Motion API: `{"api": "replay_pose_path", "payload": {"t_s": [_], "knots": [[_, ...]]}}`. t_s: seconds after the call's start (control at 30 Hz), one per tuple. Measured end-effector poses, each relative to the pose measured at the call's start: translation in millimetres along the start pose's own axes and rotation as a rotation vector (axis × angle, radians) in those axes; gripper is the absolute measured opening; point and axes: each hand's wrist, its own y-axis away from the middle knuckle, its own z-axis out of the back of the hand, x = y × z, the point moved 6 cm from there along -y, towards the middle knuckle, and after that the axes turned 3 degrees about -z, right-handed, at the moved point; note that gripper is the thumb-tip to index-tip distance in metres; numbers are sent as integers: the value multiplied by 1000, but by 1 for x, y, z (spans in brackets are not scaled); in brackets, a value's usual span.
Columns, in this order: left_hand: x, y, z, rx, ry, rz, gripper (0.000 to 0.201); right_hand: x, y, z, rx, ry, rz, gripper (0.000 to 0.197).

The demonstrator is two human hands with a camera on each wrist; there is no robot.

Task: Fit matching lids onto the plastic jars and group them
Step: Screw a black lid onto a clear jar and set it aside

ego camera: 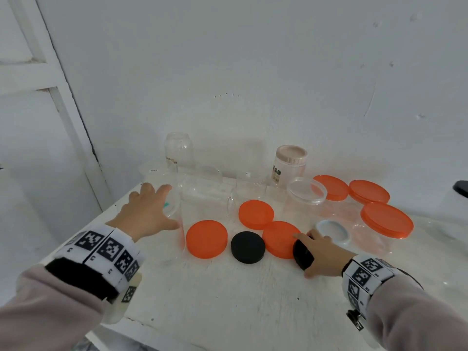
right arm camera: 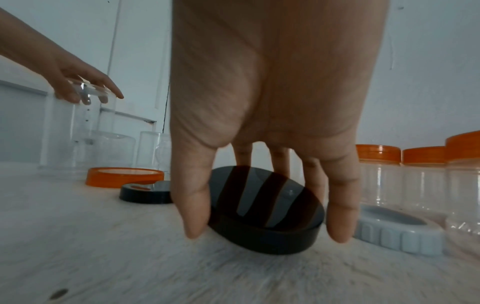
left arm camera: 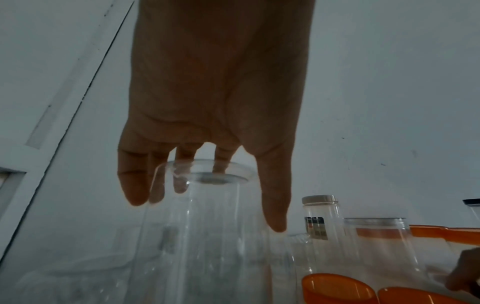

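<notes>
Right hand (right arm camera: 270,127) pinches a black lid (right arm camera: 265,214), tilted, one edge on the counter (ego camera: 228,295). Left hand (ego camera: 149,211) has fingers spread over the rim of a tall clear jar (left arm camera: 197,236), not visibly gripping. 2nd black lid (ego camera: 248,247) lies flat between 2 orange lids (ego camera: 206,238).

on the white worktop (ego camera: 228,300) the right hand (ego camera: 321,257) grips a black lid (ego camera: 302,254), tilted up on edge beside an orange lid (ego camera: 279,238). a second black lid (ego camera: 248,247) lies flat between two orange ones. the left hand (ego camera: 149,211) spreads over the mouth of a tall clear jar (ego camera: 172,224). three orange-lidded jars (ego camera: 386,221) stand to the right.
</notes>
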Motion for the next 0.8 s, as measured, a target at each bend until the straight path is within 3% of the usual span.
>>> {"api": "replay_pose_path", "payload": {"t_s": [0.2, 0.4, 0.67, 0.8], "knots": [[-33, 17, 24, -52, -1, -99, 99, -12, 19, 2, -43, -91, 46, 94], [-91, 31, 38, -118, 304, -242, 76, -26, 40, 7, -81, -243, 104, 92], [-143, 37, -17, 281, 1137, -69, 76, -62, 76, 20, -168, -419, 119, 92], [-174, 45, -51, 534, 1356, -94, 68, -86, 96, 34, -224, -510, 111, 92]]}}
